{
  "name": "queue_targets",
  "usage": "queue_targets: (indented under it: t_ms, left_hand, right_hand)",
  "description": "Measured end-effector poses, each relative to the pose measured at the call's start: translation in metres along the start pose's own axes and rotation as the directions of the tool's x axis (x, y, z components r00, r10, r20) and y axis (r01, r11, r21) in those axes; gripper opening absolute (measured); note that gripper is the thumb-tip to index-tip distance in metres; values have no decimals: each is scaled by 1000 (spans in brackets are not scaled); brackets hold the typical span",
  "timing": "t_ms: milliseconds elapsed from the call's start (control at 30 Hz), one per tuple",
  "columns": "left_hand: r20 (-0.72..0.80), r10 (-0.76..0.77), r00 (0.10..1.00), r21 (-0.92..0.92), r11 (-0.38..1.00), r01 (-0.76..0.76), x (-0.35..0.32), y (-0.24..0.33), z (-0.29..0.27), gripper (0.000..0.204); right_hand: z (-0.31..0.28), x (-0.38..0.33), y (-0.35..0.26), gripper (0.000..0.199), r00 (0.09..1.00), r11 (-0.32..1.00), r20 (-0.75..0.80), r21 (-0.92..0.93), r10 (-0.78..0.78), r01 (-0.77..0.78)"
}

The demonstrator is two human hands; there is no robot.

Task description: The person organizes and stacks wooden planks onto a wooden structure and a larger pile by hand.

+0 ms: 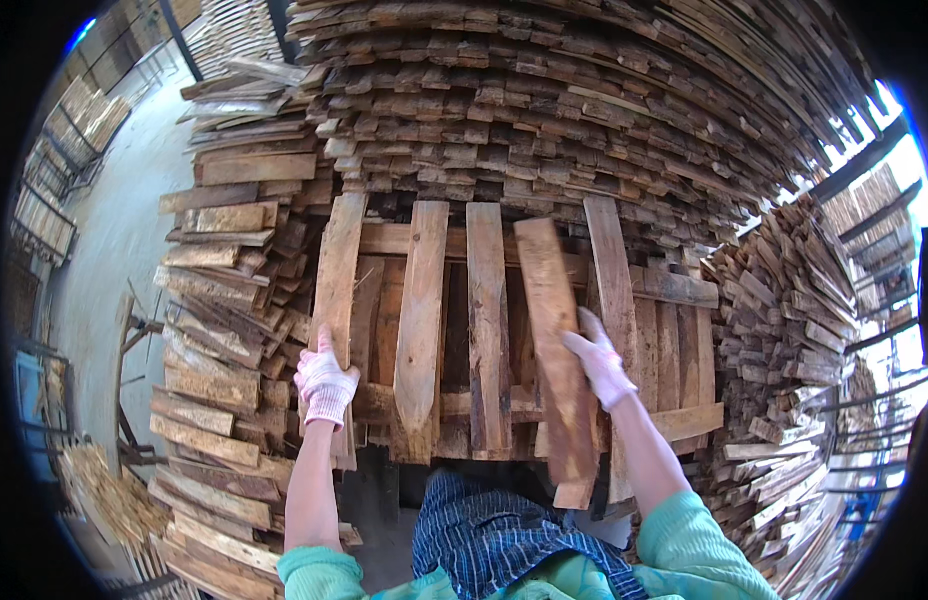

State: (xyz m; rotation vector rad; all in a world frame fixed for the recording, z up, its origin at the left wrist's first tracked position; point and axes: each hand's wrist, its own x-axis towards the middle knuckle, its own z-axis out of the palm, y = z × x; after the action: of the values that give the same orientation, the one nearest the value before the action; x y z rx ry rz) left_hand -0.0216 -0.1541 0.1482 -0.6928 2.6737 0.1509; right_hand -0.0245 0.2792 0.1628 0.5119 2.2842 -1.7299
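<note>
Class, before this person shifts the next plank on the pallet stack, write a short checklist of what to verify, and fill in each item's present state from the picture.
1. Left hand gloved and resting on the leftmost plank: ok.
2. Right hand gloved and gripping the tilted plank: ok.
3. Tilted plank lined up with the neighbouring slats: not ok, it lies askew across them.
4. Cross board under the slats in place: ok on the right; hidden further left.
5. Tall plank stack behind steady: cannot tell.
6. Nails or splinters on the held plank: cannot tell, too small to see.
</note>
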Motion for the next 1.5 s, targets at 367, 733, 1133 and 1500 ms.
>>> queue_targets:
  t_ms: [367, 733, 1133, 1500]
  left_hand:
    - [-34, 174, 984, -114, 978, -177, 36, -39, 5, 99]
    - [-332, 102, 938, -592, 751, -291, 77, -71, 40, 71]
    - [-102, 62, 993, -436, 894, -100, 88, -71, 35, 65]
    - [-95, 147, 985, -343, 924, -171, 78, -62, 40, 68]
  right_hand:
    - [94, 42, 6, 113, 971, 639, -240, -744, 18, -196]
    - [173, 34, -6, 98, 969, 791, -245, -597, -19, -135]
    - [280, -3, -56, 94, 994, 697, -104, -709, 42, -104]
    - [236, 1, -51, 97, 998, 783, 49, -622, 33, 4]
